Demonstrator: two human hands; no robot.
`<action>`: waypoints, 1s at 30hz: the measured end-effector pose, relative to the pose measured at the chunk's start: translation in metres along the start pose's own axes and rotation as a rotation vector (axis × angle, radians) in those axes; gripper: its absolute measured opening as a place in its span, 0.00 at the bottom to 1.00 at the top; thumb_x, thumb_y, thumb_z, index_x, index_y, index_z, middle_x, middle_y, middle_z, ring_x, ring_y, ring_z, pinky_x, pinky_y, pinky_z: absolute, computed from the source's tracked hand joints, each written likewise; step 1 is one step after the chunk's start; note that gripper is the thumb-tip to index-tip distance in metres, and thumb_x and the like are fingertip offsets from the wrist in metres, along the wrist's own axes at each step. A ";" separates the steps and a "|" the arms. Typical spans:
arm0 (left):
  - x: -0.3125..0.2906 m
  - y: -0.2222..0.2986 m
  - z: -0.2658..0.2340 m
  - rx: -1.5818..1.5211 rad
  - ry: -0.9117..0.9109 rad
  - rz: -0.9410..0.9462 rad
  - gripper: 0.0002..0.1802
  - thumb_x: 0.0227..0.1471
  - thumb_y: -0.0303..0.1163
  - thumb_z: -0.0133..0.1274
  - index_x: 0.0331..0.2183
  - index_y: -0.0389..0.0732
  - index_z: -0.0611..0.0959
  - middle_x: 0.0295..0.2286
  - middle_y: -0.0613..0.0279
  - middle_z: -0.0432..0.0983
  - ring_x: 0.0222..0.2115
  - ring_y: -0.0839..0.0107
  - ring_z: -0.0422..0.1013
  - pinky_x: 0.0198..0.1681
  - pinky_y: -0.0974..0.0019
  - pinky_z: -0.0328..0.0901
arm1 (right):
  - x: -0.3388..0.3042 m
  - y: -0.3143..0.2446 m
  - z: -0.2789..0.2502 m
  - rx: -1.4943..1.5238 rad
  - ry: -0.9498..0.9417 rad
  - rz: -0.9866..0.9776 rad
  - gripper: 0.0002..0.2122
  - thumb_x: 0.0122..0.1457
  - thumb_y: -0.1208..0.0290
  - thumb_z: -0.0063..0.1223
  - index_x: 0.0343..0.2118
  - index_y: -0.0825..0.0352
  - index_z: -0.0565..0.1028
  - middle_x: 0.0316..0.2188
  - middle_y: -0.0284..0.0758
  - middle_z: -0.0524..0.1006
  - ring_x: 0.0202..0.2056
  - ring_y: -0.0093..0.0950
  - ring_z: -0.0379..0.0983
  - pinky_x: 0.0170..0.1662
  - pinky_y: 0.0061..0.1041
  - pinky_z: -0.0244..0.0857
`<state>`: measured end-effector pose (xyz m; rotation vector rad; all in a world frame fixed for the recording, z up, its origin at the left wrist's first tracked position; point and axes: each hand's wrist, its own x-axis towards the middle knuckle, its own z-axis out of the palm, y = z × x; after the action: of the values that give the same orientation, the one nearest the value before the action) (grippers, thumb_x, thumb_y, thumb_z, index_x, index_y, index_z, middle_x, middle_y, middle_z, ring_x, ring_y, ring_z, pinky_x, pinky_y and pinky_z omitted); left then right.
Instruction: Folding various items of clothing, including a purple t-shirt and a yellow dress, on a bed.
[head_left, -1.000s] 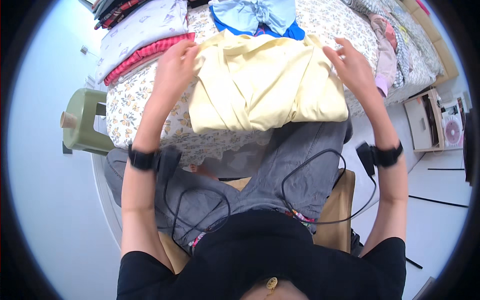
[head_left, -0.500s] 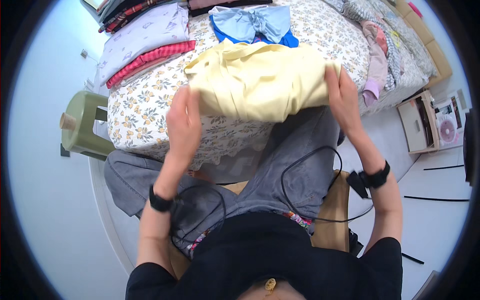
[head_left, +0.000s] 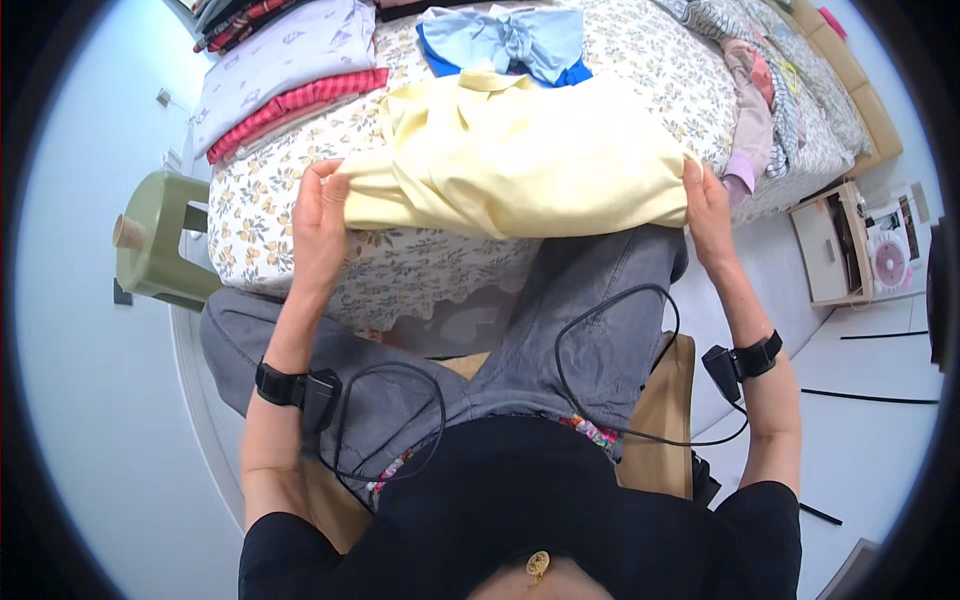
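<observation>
A pale yellow garment (head_left: 540, 160) is stretched sideways between my hands, over the near edge of the bed and above my knee. What kind of garment it is I cannot tell; its far part lies bunched on the bedspread. My left hand (head_left: 320, 215) pinches its left end between thumb and fingers. At the right end, my right hand (head_left: 707, 210) grips the near corner, thumb on top. Just beyond the yellow cloth lies a light blue garment with a knotted front (head_left: 510, 42), on top of a bright blue one (head_left: 575, 74).
Folded clothes, among them a red checked piece (head_left: 300, 108) and a lilac one (head_left: 290, 70), are stacked at the bed's far left. A crumpled pink garment (head_left: 750, 120) lies on the right. A green stool (head_left: 160, 235) stands left of the bed. Black cables (head_left: 560, 365) loop over my lap.
My left hand has moved left and regripped at the garment's left end, pulling it out wider. My right hand has shifted slightly right and down. The cloth is flatter and more spread.
</observation>
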<state>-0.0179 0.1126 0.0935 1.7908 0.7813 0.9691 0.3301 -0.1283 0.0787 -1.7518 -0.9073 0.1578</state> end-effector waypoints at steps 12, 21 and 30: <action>-0.015 0.018 0.011 -0.184 -0.221 -0.111 0.14 0.58 0.35 0.48 0.41 0.34 0.73 0.27 0.70 0.75 0.26 0.88 0.67 0.29 0.82 0.61 | -0.010 -0.056 0.018 -0.034 -0.251 0.146 0.17 0.61 0.60 0.47 0.42 0.72 0.72 0.34 0.30 0.76 0.34 0.16 0.68 0.39 0.17 0.62; -0.006 0.011 -0.025 -0.075 -0.392 -0.335 0.18 0.57 0.37 0.48 0.45 0.35 0.71 0.33 0.64 0.75 0.34 0.80 0.69 0.38 0.74 0.63 | -0.004 -0.056 -0.002 0.047 -0.433 0.397 0.21 0.57 0.55 0.52 0.39 0.72 0.73 0.31 0.30 0.75 0.32 0.15 0.68 0.36 0.15 0.62; 0.023 0.028 0.028 0.333 -0.218 -0.341 0.49 0.43 0.47 0.60 0.55 0.24 0.56 0.43 0.39 0.71 0.44 0.58 0.71 0.46 0.66 0.65 | 0.022 -0.062 0.038 -0.332 -0.224 0.222 0.48 0.44 0.49 0.63 0.58 0.76 0.50 0.48 0.54 0.67 0.50 0.38 0.67 0.51 0.30 0.61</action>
<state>0.0207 0.1092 0.1180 1.9193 1.1113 0.4298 0.2951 -0.0793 0.1250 -2.1769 -0.9358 0.3720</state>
